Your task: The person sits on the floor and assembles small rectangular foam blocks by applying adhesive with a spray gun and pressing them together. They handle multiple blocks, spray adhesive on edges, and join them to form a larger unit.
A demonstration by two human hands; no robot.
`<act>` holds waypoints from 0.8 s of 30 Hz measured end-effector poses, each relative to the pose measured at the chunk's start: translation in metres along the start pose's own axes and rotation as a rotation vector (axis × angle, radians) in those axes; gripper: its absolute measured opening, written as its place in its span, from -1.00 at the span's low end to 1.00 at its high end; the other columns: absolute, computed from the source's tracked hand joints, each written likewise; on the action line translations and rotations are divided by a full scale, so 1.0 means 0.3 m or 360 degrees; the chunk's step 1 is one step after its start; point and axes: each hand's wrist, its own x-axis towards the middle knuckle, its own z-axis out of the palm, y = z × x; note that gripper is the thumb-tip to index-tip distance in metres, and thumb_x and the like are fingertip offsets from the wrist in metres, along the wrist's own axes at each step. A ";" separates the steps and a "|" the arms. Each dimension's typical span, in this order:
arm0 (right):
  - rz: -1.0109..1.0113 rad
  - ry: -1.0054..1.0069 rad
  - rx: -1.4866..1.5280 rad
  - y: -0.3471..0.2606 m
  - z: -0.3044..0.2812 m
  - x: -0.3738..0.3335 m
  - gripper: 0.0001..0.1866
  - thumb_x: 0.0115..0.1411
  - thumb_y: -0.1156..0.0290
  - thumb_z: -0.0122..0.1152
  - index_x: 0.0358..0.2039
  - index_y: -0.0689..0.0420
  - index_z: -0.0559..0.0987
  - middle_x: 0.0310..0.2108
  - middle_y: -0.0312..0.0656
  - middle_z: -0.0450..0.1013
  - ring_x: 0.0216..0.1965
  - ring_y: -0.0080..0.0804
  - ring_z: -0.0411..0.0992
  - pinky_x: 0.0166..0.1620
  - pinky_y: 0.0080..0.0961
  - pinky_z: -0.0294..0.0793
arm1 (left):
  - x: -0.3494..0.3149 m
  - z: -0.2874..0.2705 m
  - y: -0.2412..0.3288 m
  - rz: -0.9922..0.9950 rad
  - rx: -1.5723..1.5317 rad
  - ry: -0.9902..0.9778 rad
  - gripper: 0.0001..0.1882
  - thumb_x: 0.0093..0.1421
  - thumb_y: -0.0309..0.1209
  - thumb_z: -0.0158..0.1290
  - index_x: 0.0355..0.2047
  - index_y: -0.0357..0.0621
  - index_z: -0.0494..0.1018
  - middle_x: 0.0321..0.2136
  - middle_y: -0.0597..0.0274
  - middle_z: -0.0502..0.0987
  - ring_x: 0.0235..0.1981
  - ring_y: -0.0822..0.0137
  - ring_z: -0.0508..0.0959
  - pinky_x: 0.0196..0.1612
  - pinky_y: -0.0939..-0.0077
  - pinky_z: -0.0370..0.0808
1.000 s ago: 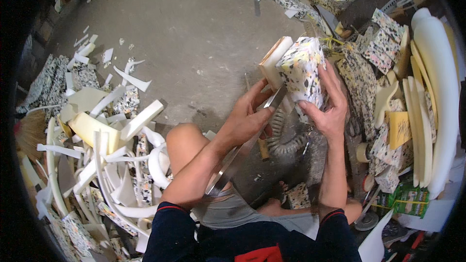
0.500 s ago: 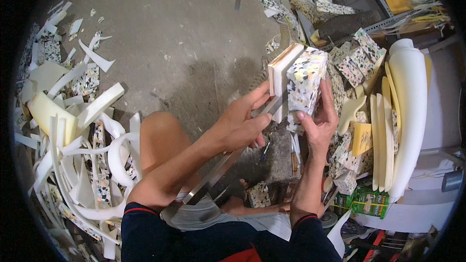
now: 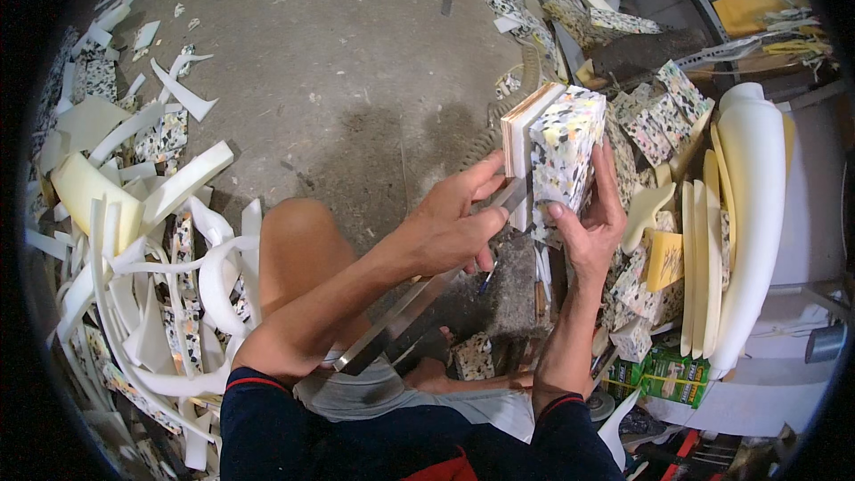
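Right hand (image 3: 590, 230) clasped the foam block (image 3: 563, 153) upright, steadying it; left hand (image 3: 454, 230) gripped the long blade (image 3: 419, 307), edge set against the block's side.

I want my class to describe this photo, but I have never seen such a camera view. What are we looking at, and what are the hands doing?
The camera sits on a person's head and looks down, so its wide lens bends the edges. The two bare arms rising from the bottom belong to that person, who sits on a concrete floor. The right hand holds a speckled foam block with a white layer on its side. The left hand holds a long metal blade against the block's lower edge. White foam strips lie in a pile on the left; speckled offcuts and white foam sheets lie on the right.
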 end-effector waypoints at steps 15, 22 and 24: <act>0.0025 -0.0046 -0.0118 0.009 0.001 0.000 -0.11 -0.14 0.38 0.51 0.27 0.24 0.42 0.36 0.25 0.18 0.39 0.02 0.18 0.37 -0.18 0.15 | 0.013 -0.003 -0.020 0.0038 -0.0055 -0.0021 -0.16 0.20 -0.51 -0.15 0.48 -0.08 -0.16 0.30 -0.12 0.30 -0.59 0.42 0.57 -0.61 0.57 0.51; 0.0140 -0.0106 -0.0229 -0.003 -0.001 0.011 -0.15 -0.16 0.33 0.53 0.22 0.20 0.49 0.33 0.24 0.22 0.37 0.01 0.21 0.35 -0.19 0.20 | 0.031 -0.010 -0.054 0.0121 -0.0164 -0.0019 -0.19 0.22 -0.45 -0.07 0.46 -0.16 -0.08 0.19 -0.11 0.41 -0.57 0.36 0.60 -0.58 0.54 0.57; 0.0194 -0.0158 -0.0239 0.000 -0.003 0.023 -0.15 -0.16 0.26 0.55 0.21 0.17 0.51 0.32 0.24 0.24 0.37 0.02 0.21 0.34 -0.16 0.23 | 0.042 -0.029 -0.063 0.0103 -0.0138 -0.0043 -0.22 0.23 -0.43 -0.03 0.44 -0.20 -0.03 0.14 -0.14 0.45 -0.55 0.34 0.61 -0.57 0.52 0.59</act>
